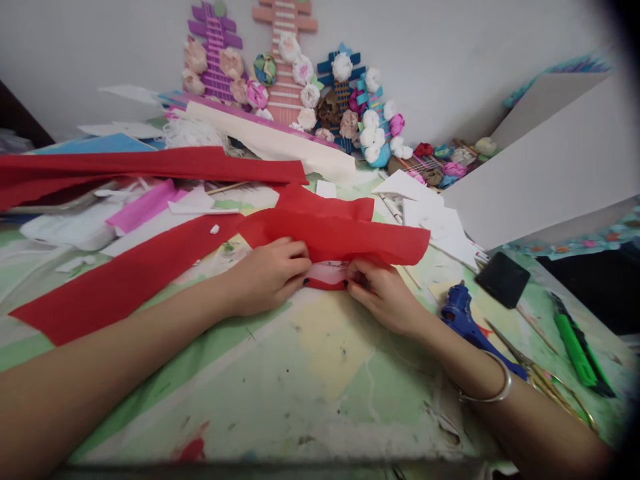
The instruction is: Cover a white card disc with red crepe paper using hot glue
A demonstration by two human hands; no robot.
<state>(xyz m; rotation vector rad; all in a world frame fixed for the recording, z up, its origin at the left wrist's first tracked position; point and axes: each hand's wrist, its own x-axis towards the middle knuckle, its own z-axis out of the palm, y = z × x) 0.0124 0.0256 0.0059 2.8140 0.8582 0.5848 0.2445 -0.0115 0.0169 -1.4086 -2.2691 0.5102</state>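
Note:
A strip of red crepe paper [345, 237] stands curved over a small white piece [327, 272] in the middle of the table. Its lower edge is folded up along the near side of the white piece. My left hand [273, 273] pinches the left end of that folded edge between thumb and fingers. At the right end, my right hand [383, 290] grips the same edge, fingers curled with the thumb in front. Both hands rest low, close to the tabletop. The paper hides some of the fingertips.
More red paper strips [130, 273] lie to the left. At right are a blue glue gun [460, 313], gold scissors [540, 377], a green utility knife [575, 347] and a black square [503, 279]. White card scraps [433, 213] and flower-decorated stick crafts [285, 67] stand behind.

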